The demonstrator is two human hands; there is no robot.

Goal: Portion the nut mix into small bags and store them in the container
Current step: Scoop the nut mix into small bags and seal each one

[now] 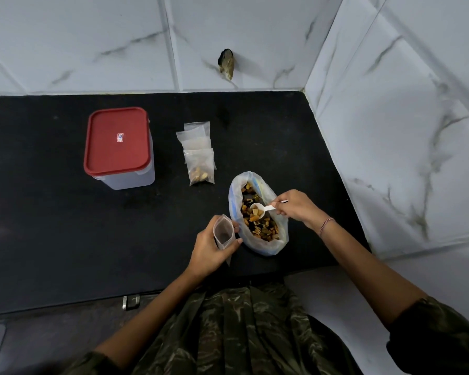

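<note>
- Your left hand (211, 247) holds an empty small zip bag (223, 232) upright just left of the big bag. The grip is curled round it, thumb on the near side and fingers on the far side, and the mouth is held open.
- Your right hand (295, 207) has its grip pinched on the handle of a white plastic spoon (257, 208). The spoon's bowl carries a few pieces and sits over the mouth of the big bag (whether it rests on the mix or is lifted clear, you cannot tell).
- The nut mix (263, 228) lies in the large clear plastic bag (234, 201), which stands open on the black worktop (65, 226) near its front right corner.
- One filled small bag (201, 171) lies flat behind the big bag, with mix at its near end. It overlaps a short stack of empty small bags (197, 136).
- The container (125, 180) stands well to the left of those bags, and its red lid (117, 139) is on.
- A thin bracelet (326, 224) circles your right wrist.
</note>
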